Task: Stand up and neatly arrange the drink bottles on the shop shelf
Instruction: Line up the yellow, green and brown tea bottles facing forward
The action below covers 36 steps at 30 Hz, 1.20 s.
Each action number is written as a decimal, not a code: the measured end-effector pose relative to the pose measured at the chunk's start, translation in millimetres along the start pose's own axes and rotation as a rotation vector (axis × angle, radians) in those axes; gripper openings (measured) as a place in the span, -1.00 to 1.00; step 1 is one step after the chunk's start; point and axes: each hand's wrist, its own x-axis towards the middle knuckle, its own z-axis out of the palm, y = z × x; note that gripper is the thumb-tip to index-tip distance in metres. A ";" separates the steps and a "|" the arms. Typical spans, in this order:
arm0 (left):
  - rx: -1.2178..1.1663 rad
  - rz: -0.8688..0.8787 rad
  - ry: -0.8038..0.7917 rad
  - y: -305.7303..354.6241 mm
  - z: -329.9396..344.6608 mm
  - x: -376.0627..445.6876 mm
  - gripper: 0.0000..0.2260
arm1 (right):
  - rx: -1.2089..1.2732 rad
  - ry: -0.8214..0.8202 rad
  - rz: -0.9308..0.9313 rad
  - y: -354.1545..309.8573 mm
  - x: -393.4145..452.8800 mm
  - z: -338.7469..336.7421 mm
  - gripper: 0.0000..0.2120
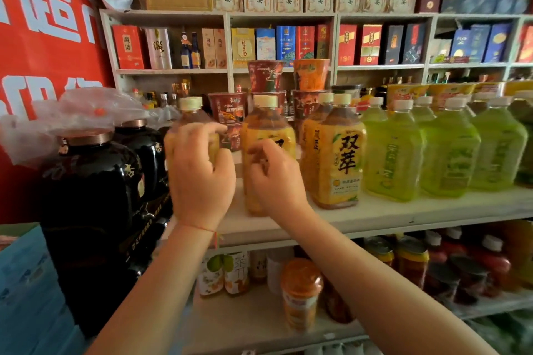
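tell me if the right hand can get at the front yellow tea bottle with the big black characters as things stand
Probably yes. The right hand is at the neighbouring yellow bottle, and the labelled bottle stands upright at the shelf front just to its right, with nothing in front of it.

A bare strip of white shelf (403,215) runs open in front of the bottles; a narrow gap shows between the two leftmost yellow tea bottles (266,135), partly closed at the back by stacked instant noodle cups (227,112); black ceramic jars (95,181) wall off the left end; to the right, yellow tea bottles and green tea bottles (393,150) stand touching, leaving no passage between them.
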 end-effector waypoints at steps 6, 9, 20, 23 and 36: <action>-0.140 -0.077 -0.196 91.8 88.6 -39.6 -0.75 | -0.137 0.253 -0.042 77.3 -0.9 -109.2 -0.77; -0.224 -0.111 -0.327 134.8 135.6 -62.1 -0.71 | -0.195 0.383 -0.100 124.4 3.0 -162.5 -0.60; 0.012 -0.259 -0.535 200.6 251.4 -67.4 -0.24 | -0.114 -0.130 0.019 203.1 5.5 -245.9 -0.40; 0.020 -0.341 -0.540 204.3 265.0 -53.4 -0.16 | -0.086 -0.187 0.057 206.1 6.6 -253.3 -0.38; 0.245 -0.443 -0.484 216.3 251.4 -57.9 0.00 | -0.061 -0.382 0.266 201.2 11.2 -276.0 -0.36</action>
